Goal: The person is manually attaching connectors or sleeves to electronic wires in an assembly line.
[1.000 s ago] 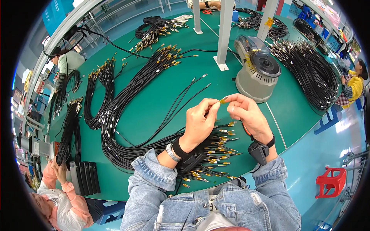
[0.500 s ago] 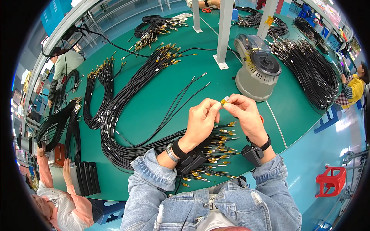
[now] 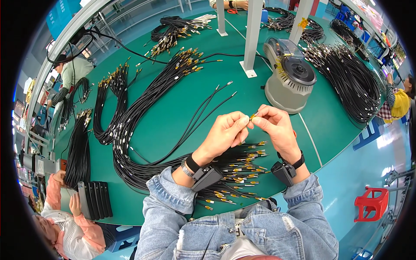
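The left hand and the right hand meet above the green table. Their fingertips pinch a small gold cable tip between them. A pile of black cables with gold ends lies just under the wrists

— What colours do we see on the desk?

— We see a plain green top, and on it black cables with gold and silver tips.

— And near the desk's far right corner?

— We see a grey machine with a black disc on top, beside white posts.

— And at the near edge?

— We see faded blue denim sleeves, black wristbands, and a small gold connector pinched between our fingers. Off the desk, we see a red stool on the blue floor.
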Tool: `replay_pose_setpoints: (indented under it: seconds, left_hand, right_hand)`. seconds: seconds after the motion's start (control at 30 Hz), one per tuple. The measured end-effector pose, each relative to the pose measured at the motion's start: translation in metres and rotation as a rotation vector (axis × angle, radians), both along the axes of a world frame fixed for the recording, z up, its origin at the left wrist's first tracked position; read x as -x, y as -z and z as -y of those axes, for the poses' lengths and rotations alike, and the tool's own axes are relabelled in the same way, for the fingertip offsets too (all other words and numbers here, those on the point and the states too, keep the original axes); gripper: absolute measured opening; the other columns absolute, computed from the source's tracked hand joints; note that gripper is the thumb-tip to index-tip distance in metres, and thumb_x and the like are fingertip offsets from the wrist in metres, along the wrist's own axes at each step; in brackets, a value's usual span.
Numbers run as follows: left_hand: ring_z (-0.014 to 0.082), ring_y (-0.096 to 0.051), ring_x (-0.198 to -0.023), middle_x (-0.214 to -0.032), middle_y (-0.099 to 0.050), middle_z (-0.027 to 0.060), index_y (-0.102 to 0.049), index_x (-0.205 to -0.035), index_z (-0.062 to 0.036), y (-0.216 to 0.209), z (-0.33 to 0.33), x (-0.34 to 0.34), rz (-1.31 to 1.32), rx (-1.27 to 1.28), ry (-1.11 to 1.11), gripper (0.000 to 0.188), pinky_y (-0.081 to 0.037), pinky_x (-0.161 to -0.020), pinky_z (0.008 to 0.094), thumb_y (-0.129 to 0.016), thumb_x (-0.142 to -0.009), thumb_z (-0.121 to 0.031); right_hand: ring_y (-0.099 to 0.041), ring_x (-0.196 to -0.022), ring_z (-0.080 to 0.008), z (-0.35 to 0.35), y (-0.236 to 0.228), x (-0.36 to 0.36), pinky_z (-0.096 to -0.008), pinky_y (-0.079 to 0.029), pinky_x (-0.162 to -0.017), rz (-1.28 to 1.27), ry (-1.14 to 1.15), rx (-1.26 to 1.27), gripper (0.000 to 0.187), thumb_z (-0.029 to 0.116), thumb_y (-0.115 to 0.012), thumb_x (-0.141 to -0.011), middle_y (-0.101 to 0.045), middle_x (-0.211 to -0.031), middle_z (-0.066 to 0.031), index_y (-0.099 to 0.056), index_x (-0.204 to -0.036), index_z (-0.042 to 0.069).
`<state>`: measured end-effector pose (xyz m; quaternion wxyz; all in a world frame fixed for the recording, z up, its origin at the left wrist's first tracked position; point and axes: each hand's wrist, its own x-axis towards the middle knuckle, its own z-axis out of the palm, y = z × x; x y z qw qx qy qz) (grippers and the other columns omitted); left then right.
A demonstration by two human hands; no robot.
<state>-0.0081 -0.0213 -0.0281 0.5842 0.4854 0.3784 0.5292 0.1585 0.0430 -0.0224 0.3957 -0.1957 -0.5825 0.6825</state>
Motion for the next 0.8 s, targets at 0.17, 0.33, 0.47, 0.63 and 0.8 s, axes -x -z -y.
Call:
replay_pose_setpoints:
  seconds: [0.17,0.33,0.47,0.63,0.8]
  left_hand:
    - [0.0030,-0.038,-0.041,-0.056,-0.051,-0.0010,-0.056,-0.084,-0.0037,0.002,-0.001,0.000,-0.026,-0.023,0.021,0.028,-0.029,-0.039,0.0177,-0.044,-0.097,-0.025]
    - [0.0030,-0.033,-0.040,-0.054,-0.049,-0.0012,-0.055,-0.083,-0.0040,-0.001,0.001,-0.002,-0.023,0.004,0.016,0.028,-0.026,-0.041,0.0178,-0.043,-0.097,-0.025]
    - [0.0031,-0.036,-0.040,-0.056,-0.050,-0.0017,-0.056,-0.083,-0.0040,0.003,0.000,0.001,0.040,0.031,0.104,0.031,-0.028,-0.040,0.0177,-0.042,-0.098,-0.028]
    - [0.0030,-0.035,-0.040,-0.055,-0.049,-0.0026,-0.055,-0.083,-0.0046,0.006,-0.002,0.007,0.247,0.128,0.265,0.032,-0.027,-0.041,0.0177,-0.042,-0.098,-0.029]
    - [0.0022,-0.029,-0.039,-0.053,-0.045,-0.0026,-0.055,-0.083,-0.0033,0.004,-0.002,0.006,0.314,0.155,0.275,0.032,-0.026,-0.040,0.0174,-0.042,-0.098,-0.028]
  right_hand:
    - [-0.052,-0.075,-0.0082,-0.002,0.003,0.000,-0.0219,-0.041,-0.069,0.022,0.010,0.029,0.009,0.008,-0.067,-0.082,-0.054,-0.080,-0.0003,-0.061,-0.083,0.001]
    - [-0.055,-0.077,-0.0088,0.000,-0.001,0.003,-0.0215,-0.043,-0.070,0.001,0.037,0.050,0.011,0.009,-0.067,-0.082,-0.059,-0.082,-0.0023,-0.062,-0.086,-0.001]
    - [-0.055,-0.078,-0.0095,-0.006,0.010,0.001,-0.0216,-0.043,-0.071,-0.038,-0.048,-0.019,0.013,0.008,-0.066,-0.083,-0.058,-0.084,-0.0030,-0.062,-0.089,-0.003]
    - [-0.049,-0.074,-0.0095,-0.010,0.015,0.002,-0.0220,-0.040,-0.065,-0.103,-0.092,-0.076,0.011,0.009,-0.064,-0.084,-0.056,-0.084,-0.0034,-0.062,-0.088,-0.001]
    - [-0.050,-0.076,-0.0099,-0.009,0.012,0.003,-0.0224,-0.041,-0.068,-0.172,-0.175,0.076,0.015,0.013,-0.062,-0.086,-0.056,-0.085,-0.0035,-0.062,-0.092,-0.001]
